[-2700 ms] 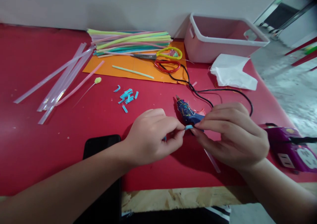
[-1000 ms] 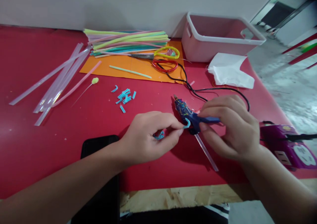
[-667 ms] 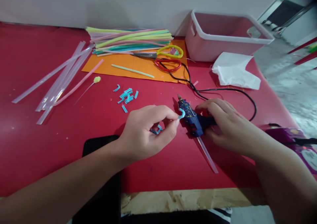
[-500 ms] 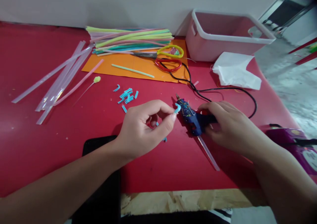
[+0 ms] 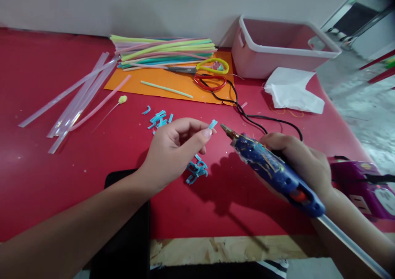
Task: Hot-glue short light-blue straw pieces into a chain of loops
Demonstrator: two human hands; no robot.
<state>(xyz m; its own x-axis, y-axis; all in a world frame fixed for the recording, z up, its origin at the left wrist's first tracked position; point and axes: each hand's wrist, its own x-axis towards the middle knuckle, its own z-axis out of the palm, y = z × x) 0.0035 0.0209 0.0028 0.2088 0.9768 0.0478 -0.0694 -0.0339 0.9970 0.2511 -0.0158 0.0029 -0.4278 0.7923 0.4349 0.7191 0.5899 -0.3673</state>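
Between thumb and forefinger, my left hand (image 5: 173, 151) pinches a short blue pipe cleaner piece (image 5: 212, 124) above the red table. My right hand (image 5: 300, 163) grips a blue hot glue gun (image 5: 265, 159), raised off the table, its brass nozzle just right of the piece and apart from it. A clear glue stick (image 5: 352, 244) sticks out of the gun's back end. Below my left hand lies a pile of curled blue pieces (image 5: 196, 171). Straighter blue cut pieces (image 5: 158, 117) lie behind the hand, partly hidden by it.
Scissors (image 5: 211, 81) and a bundle of pipe cleaners (image 5: 166, 50) lie on orange card (image 5: 148, 88). Spare glue sticks (image 5: 78, 98) are at left. A pink bin (image 5: 277, 52), white paper (image 5: 291, 89) and purple power box (image 5: 361, 188) stand right. The black cord (image 5: 247, 115) trails behind the gun.
My right hand has lifted the glue gun off the table and brought its nozzle near the blue piece. My left hand has shifted slightly left and turned the piece.
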